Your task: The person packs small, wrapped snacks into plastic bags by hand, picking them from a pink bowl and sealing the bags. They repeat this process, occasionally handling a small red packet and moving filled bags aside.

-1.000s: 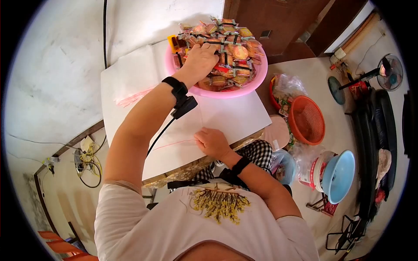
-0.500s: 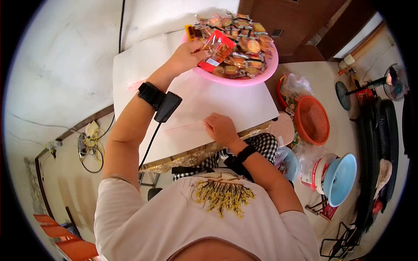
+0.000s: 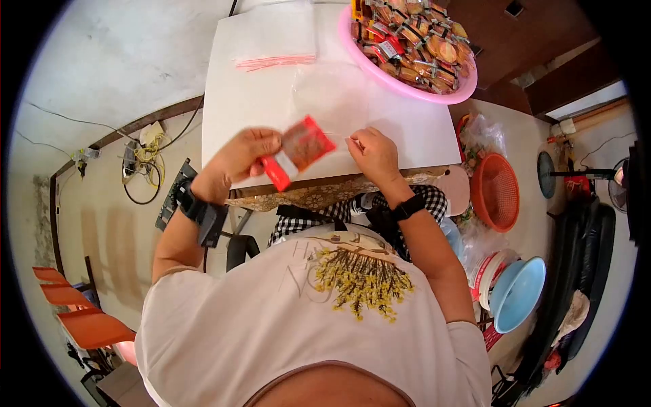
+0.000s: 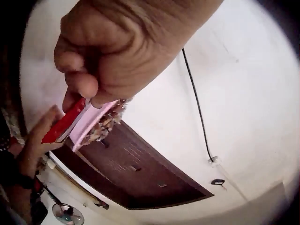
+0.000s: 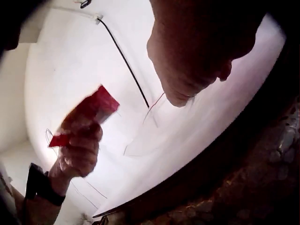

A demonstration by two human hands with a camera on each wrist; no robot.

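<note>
My left hand [image 3: 245, 154] pinches one end of a red packet [image 3: 302, 149] above the table's front edge. In the left wrist view the thumb and fingers of that hand [image 4: 117, 51] close on the packet [image 4: 65, 124]. A thin clear plastic bag [image 3: 325, 91] lies flat on the white table [image 3: 227, 102]. My right hand [image 3: 378, 157], curled at the front edge, pinches the bag's near edge; its fingertips are partly hidden. The right wrist view shows a red line running to this hand [image 5: 201, 47].
A pink basin [image 3: 413, 88] full of wrapped snacks stands at the table's back right. Stacked clear bags with pink edges [image 3: 274, 37] lie at the back left. On the floor to the right are an orange basket [image 3: 498, 193] and a blue basin [image 3: 519, 295].
My left hand has taken the red packet out of the pink basin and brought it toward my body, beside the right hand. The right hand remains near the table's front edge. The head view has shifted.
</note>
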